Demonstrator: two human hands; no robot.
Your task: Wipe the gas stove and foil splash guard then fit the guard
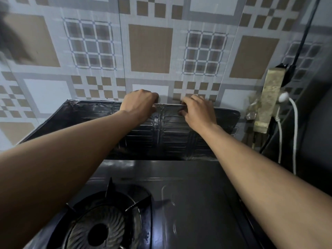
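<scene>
both hands grip the top edge of the foil splash guard (170, 139), the left hand (139, 103) and right hand (197, 112) pinching it side by side near the middle. the guard stands upright behind the gas stove (188, 203), against the tiled wall (150, 49). a burner (102, 225) sits lower left.

Splash guard (172, 139) stands behind stove (194, 203), against wall (150, 47); burner (100, 229) front left; power strip (267, 103) right.

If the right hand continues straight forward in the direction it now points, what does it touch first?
Probably the tiled wall just behind the foil splash guard; the right hand already grips the guard's top edge, though depth is unclear.
</scene>
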